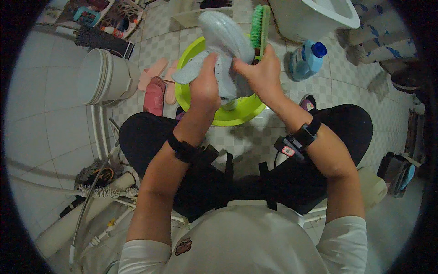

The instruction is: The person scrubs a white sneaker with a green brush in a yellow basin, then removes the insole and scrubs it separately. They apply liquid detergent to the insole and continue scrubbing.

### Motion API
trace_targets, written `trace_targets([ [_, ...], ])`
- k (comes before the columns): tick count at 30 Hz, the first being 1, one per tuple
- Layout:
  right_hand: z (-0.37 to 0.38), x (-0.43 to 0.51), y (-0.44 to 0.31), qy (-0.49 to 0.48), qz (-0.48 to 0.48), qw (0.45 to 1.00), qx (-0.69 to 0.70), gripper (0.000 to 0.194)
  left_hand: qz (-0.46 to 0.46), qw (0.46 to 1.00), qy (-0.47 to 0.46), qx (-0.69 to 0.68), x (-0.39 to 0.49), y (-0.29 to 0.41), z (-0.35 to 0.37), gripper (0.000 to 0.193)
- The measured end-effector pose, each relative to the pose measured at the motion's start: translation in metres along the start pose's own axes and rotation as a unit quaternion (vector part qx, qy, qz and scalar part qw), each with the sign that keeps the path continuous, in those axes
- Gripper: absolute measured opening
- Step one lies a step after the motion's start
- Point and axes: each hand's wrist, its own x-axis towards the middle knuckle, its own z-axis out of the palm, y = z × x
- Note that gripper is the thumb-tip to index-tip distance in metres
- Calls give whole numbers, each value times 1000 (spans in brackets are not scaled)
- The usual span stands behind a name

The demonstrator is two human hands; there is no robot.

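A wet-looking, light grey shoe [227,32] is held over a yellow-green plastic basin [236,120] on the floor. Its tongue [191,68] flops out to the left, and small lace holes show along the opening. My left hand [205,84] grips the upper by the tongue. My right hand [265,77] holds a scrub brush [259,29] with green bristles, upright beside the shoe. The right thumb reaches to the shoe's side; the other fingers are mostly hidden. Part of the basin's inside is covered by the shoe and hands.
A blue bottle [304,63] with a dark blue cap stands right of the basin. Pink slippers [154,97] and a white bucket [109,77] are at left. A white tub [308,20] is behind. A hose [44,183] runs along the left.
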Motion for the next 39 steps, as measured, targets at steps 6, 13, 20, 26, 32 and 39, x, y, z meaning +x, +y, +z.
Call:
trace_targets([
  [6,-4,13,1,-26,68,985,157,45,-217,939,-203,-173,12,3,-18,43],
  [13,-1,4,9,-94,161,961,205,39,-190,930,-237,-209,3,-3,-9,45],
  [20,-25,-2,-20,-91,-162,980,-76,52,-160,954,-203,-152,23,16,-26,36],
  [26,-32,-2,-36,-61,-265,936,-225,52,-172,978,-121,17,6,7,-23,35],
  [32,-30,-5,-20,-165,-249,916,-268,51,-178,982,-51,28,3,10,-27,36],
  [39,-23,-16,-1,-214,-232,903,-291,47,-177,978,-98,-55,20,-5,-34,33],
])
